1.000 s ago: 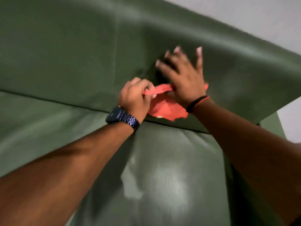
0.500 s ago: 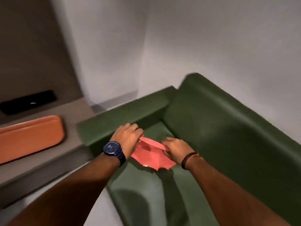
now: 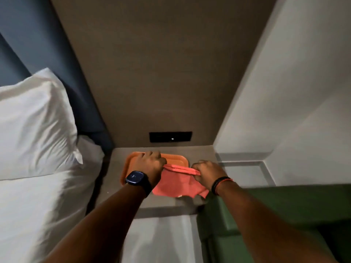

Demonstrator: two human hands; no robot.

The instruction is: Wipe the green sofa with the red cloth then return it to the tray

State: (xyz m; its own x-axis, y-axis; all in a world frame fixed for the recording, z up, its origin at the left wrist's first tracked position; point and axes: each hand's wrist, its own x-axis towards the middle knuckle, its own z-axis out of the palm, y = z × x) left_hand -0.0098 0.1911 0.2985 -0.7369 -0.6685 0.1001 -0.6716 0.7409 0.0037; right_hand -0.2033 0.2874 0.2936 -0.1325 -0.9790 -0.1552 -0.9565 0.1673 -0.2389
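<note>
So this looked like the return step: left hand [image 3: 152, 164] and right hand [image 3: 206, 172] were each clamped on the cloth [image 3: 176, 184], stretched just above the tray [image 3: 127, 164] on the bench [image 3: 201, 154], so lowering and letting go seemed next.

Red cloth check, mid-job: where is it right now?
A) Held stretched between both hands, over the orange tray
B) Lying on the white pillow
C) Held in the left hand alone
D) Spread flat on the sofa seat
A: the left hand and right hand each grip an end of the red cloth, which hangs over the orange tray.
</note>
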